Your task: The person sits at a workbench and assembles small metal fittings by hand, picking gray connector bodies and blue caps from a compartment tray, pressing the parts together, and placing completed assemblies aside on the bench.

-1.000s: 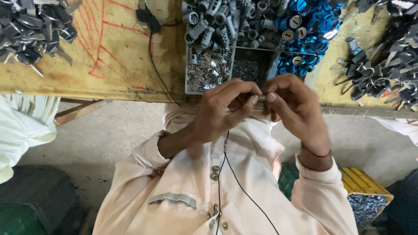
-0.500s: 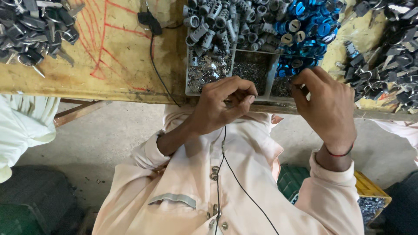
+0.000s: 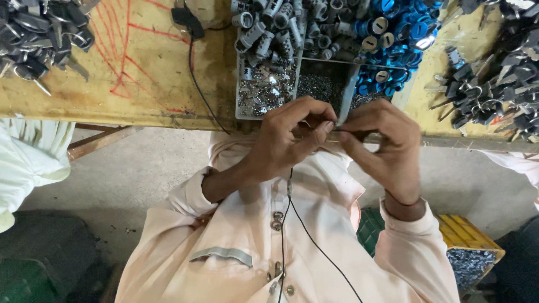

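Your desk lies just beyond both hands, its edge touching your knuckles. On it, right above your grip, a divided tray holds small metal bits, with grey cylinders and blue caps heaped past it. Your left hand and right hand meet fingertip to fingertip, both pinched on a thin metal pin standing between them.
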Demonstrator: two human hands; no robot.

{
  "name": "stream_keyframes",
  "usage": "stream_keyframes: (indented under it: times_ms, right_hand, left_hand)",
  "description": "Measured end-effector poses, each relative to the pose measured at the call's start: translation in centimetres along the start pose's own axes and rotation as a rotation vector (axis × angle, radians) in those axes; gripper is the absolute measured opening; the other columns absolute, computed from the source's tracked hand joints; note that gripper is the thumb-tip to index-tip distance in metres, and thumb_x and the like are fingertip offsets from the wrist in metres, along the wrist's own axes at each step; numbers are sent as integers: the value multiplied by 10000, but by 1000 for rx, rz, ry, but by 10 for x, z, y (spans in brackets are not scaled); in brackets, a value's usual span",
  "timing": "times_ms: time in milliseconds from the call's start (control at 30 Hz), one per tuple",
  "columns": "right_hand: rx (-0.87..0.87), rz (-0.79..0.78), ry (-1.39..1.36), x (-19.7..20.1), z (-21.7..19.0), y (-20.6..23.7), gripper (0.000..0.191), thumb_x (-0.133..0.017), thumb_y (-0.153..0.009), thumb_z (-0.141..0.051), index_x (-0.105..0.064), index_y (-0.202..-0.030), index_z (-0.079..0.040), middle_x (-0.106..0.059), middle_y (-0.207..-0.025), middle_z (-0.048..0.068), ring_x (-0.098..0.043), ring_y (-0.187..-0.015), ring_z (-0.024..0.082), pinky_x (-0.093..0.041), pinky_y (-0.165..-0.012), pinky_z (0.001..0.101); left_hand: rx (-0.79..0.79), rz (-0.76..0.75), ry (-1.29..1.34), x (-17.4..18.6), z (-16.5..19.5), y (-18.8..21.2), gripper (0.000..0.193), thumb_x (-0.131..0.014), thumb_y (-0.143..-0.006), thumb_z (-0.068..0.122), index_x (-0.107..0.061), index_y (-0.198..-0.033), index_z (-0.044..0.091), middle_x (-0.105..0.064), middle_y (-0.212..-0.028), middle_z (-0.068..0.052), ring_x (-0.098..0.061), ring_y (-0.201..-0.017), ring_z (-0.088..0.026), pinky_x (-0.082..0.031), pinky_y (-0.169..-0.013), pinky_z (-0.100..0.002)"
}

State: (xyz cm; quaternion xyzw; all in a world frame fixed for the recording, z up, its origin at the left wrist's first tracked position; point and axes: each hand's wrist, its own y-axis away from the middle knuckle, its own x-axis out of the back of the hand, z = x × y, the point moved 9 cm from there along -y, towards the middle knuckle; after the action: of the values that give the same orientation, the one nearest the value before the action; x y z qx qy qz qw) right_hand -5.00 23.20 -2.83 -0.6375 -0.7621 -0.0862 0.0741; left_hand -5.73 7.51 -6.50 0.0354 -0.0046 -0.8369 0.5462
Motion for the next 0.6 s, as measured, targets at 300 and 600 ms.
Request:
stream_keyframes:
  times_ms: [300, 600]
  right_hand:
    - [103, -3, 113, -15, -6, 8, 156, -801, -902, 66, -685, -980, -3, -700, -1008, 111, -663, -803, 144, -519, -670, 243]
    - [82, -30, 228, -26, -15, 2, 169, -794, -873, 74, -699, -988, -6, -702, -1001, 96, -705, -842, 161, -553, -707, 253]
  left_hand:
    - [176, -98, 291, 0, -10, 9, 190, -639, -1064, 138, -643, -1162, -25, -688, -1011, -60, -691, -852, -85, -625, -734, -248]
    - [200, -91, 302, 8, -17, 11, 222, -645, -1056, 167, -650, -1176, -20, -727, -985, -56, -733, -863, -98, -644, -731, -251]
